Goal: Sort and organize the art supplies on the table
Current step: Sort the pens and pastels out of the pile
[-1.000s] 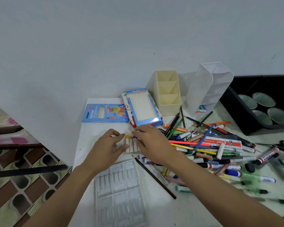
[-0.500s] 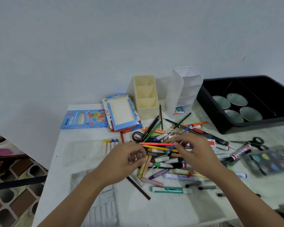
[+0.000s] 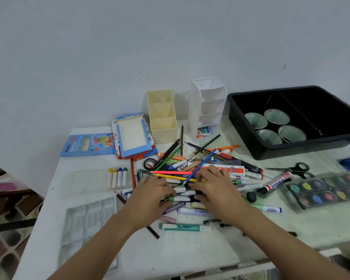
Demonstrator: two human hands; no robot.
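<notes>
Reaching into the pile of pens and pencils (image 3: 190,172) in the middle of the table (image 3: 180,253), both hands lie palm down, close to each other but not touching. The left hand (image 3: 152,196) has its fingers (image 3: 166,190) bent downward, and the tips rest on some short white crayons with coloured ends. I cannot tell whether they pinch one of them or only touch. The right hand (image 3: 216,190) has its fingers (image 3: 198,183) bent and a little spread, with the tips on the same crayons and on a yellow pencil (image 3: 170,176). Here also the grip is hidden, so I cannot say if something is held. To the left of the pile, four crayons (image 3: 117,177) lie side by side in a clear tray (image 3: 85,178). A second clear tray (image 3: 89,219) lies nearer, beside the left forearm. A teal highlighter (image 3: 182,227) lies at the near edge of the pile. At the back stand a cream holder (image 3: 163,116) and a white holder (image 3: 208,108), with a blue crayon box (image 3: 85,145) and an open box (image 3: 132,136) on their left. On the right are a black bin (image 3: 301,148) with four small dishes (image 3: 276,116) in it, scissors (image 3: 297,170), a red marker (image 3: 277,180) and a paint set (image 3: 321,190).
</notes>
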